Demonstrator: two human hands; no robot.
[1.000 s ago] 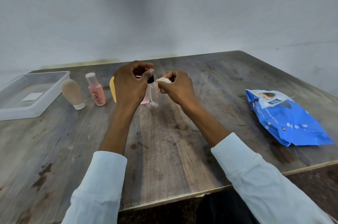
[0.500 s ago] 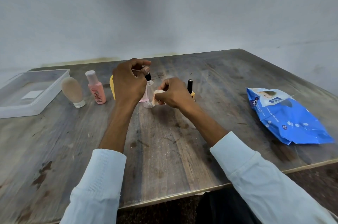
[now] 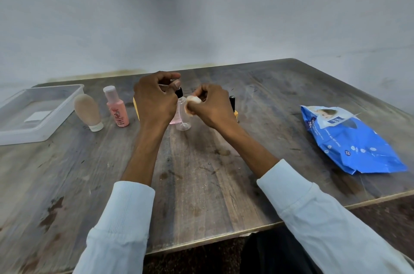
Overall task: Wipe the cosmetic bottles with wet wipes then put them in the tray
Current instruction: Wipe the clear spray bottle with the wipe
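My left hand (image 3: 154, 101) grips the black top of a clear spray bottle (image 3: 182, 117) that stands on the table. My right hand (image 3: 212, 108) pinches a balled white wet wipe (image 3: 193, 101) and presses it against the bottle's upper side. A pink bottle (image 3: 173, 119) peeks out behind the clear one, mostly hidden. A yellow item (image 3: 135, 108) shows at the left edge of my left hand. Behind my right hand a small black-capped yellow bottle (image 3: 233, 104) stands. A pink bottle with white cap (image 3: 117, 107) and a beige tube (image 3: 87, 110) stand further left.
A clear plastic tray (image 3: 56, 114) sits at the table's left, holding only a flat white label or card. A blue pack of wet wipes (image 3: 349, 139) lies at the right. The wooden table's front edge (image 3: 224, 238) runs close to my sleeves. A grey wall stands behind.
My right hand with the wipe slid down to the bottle's base half a second ago and has come back up to its shoulder. My left hand kept its hold on the top.
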